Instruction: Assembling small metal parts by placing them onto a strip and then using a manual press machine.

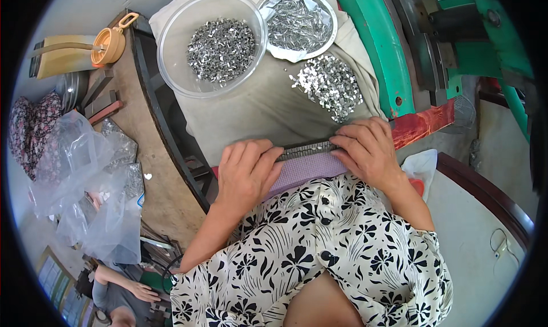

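A long dark strip, lined with a row of small metal pieces, lies along the near edge of the cloth-covered surface. My left hand is closed on its left end, thumb on the near side and fingers bent over the far side. At the other end my right hand grips it in the same way. Under the strip, on my near side, is a purple checked cloth. Just beyond my right hand lies a loose pile of small shiny metal pieces.
Farther off stand a clear plastic tub of small metal parts and a round bowl of thin metal pieces. A green machine rises at the right. Plastic bags lie on the wooden table at left; another person sits lower left.
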The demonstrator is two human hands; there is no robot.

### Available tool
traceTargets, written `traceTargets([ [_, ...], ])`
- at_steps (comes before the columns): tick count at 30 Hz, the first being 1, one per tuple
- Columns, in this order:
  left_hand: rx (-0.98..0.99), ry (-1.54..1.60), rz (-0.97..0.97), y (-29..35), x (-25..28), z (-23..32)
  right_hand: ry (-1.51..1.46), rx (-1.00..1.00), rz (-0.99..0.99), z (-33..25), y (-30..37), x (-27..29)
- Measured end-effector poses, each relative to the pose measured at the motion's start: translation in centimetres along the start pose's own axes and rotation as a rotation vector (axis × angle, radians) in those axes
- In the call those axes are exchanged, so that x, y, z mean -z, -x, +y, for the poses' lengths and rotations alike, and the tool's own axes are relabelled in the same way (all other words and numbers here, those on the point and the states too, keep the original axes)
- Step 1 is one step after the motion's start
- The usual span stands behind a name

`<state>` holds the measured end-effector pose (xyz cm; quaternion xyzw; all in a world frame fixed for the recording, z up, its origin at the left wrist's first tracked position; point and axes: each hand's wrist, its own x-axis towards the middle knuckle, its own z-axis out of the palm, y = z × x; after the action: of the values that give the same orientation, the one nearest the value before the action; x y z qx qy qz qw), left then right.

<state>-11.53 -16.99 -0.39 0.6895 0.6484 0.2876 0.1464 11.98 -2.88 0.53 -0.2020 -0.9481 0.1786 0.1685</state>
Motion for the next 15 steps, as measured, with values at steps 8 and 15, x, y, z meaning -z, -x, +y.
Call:
traceTargets([
  [8, 0.016, -0.001, -0.016, -0.6, -0.6, -1.3, -0.084, -0.074, -0.04, 0.9, -0.9, -0.6],
  [15, -0.062, 0.016, 0.022, -0.8, -0.5, -1.4, -0.047, 0.02, 0.037, 0.0, -2.0, -0.8],
])
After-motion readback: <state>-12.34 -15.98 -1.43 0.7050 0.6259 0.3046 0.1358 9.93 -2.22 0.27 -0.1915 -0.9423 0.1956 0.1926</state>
